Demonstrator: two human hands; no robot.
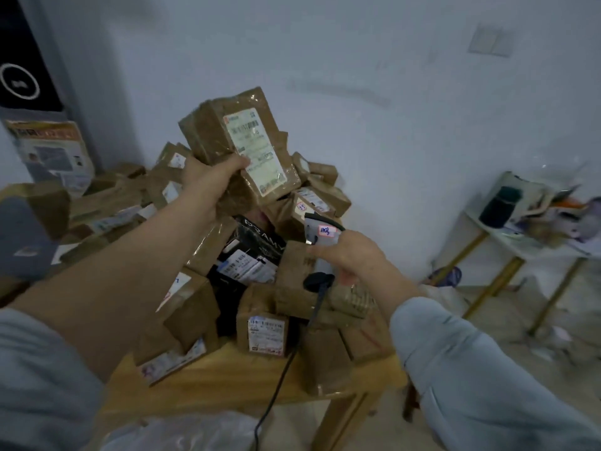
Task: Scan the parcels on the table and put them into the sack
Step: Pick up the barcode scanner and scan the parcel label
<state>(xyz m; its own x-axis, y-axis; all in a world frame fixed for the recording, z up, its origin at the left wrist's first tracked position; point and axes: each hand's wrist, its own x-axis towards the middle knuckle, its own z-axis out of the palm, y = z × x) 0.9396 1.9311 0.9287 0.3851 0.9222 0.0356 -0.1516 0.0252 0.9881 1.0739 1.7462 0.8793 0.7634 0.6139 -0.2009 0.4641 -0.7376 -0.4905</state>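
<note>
Left hand (211, 180) grips a brown taped parcel (208, 125) by its lower end, thumb lying across the bottom of the shipping label (257, 151), and holds it raised above the heap toward twelve o'clock, with the label turned to face down and back at the person. Right hand (353, 255), at about four o'clock from that parcel, is curled round the handle of a corded barcode scanner (320, 234). The scanner's head tips up toward the label, close to it but apart, and its black cable (286, 362) trails down toward six o'clock over the edge of the wooden table (227, 382).

Beneath both hands the table carries a heap of brown parcels (192, 307) with a black box (257, 245) lodged in the middle, and more parcels spread off toward nine o'clock. A white side table (507, 245) with clutter on it stands well apart at three o'clock. A pale plastic sheet (182, 431) shows near six o'clock below the table edge. It may be the sack's mouth, though I cannot tell.

By my reading the job is at an early stage: one parcel is up for scanning, no scan light is visible on its label, and it is not yet in any sack, while the whole heap remains to be scanned and bagged
</note>
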